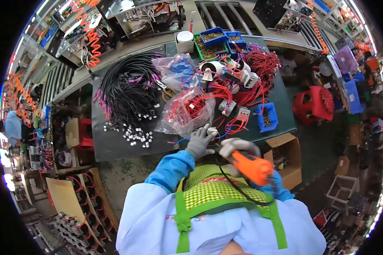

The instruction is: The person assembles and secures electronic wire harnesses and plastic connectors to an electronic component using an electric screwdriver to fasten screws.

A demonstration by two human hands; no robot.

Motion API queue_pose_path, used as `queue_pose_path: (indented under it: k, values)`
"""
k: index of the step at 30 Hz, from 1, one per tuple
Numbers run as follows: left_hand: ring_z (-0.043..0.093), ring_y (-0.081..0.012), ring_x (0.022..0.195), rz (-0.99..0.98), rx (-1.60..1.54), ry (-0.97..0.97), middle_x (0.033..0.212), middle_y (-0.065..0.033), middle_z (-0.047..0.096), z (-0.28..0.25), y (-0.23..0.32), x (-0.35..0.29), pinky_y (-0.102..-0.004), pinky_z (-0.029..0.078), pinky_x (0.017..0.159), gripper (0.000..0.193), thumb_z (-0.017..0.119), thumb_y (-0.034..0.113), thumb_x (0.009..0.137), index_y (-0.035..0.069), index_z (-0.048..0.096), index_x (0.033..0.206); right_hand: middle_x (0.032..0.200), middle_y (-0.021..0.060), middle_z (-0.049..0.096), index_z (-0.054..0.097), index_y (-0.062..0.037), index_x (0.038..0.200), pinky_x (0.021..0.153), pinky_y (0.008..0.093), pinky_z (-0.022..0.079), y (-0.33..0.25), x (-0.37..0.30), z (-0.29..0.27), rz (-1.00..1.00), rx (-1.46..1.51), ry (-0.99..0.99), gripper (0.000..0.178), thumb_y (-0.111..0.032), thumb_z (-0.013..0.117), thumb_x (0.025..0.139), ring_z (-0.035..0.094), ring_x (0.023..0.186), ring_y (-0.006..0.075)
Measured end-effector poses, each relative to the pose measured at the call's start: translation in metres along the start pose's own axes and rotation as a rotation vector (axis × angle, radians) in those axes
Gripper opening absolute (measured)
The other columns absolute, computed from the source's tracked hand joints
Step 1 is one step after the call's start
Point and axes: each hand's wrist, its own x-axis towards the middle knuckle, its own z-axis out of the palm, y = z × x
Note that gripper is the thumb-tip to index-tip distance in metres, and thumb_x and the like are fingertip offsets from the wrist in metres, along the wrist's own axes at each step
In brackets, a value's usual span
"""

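My left hand, in a grey glove, is at the near edge of the dark table, its fingers and thumb around a small white part with wires by it. My right hand, in a pale glove, grips an orange power screwdriver, blurred by motion; its tip cannot be made out. Just beyond the hands lie a clear plastic bag of red wires and white switch-like blocks on red leads. A blue bin of small screws stands to the right.
Black cables with purple ends and loose white connectors cover the table's left. More screw bins stand at the back. An open cardboard box and a red stool are at right. Orange coiled hoses hang at upper left.
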Motion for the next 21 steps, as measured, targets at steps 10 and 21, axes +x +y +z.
queue_pose_path:
  k: [10, 21]
  values:
    - [0.059, -0.0316, 0.097, -0.088, -0.726, -0.02, 0.114, -0.0152, 0.055, -0.014, -0.044, 0.052, -0.0409, 0.048, 0.084, 0.072, 0.079, 0.037, 0.067, 0.014, 0.05, 0.128, 0.089, 0.0066, 0.062, 0.035, -0.0056, 0.133, 0.095, 0.0409, 0.046, -0.031, -0.052, -0.032, 0.305, -0.045, 0.412, 0.065, 0.012, 0.057, 0.075, 0.061, 0.089, 0.02]
    - [0.043, -0.0071, 0.055, -0.753, -1.563, -0.495, 0.072, 0.0011, 0.055, -0.035, -0.063, 0.076, -0.0181, 0.03, 0.045, 0.053, 0.062, 0.059, 0.08, 0.012, 0.06, 0.104, 0.092, 0.0079, 0.062, 0.036, -0.0018, 0.132, 0.093, 0.0413, 0.047, -0.029, -0.078, -0.033, 0.396, -0.093, 0.468, 0.065, 0.012, 0.056, 0.073, 0.061, 0.089, 0.0208]
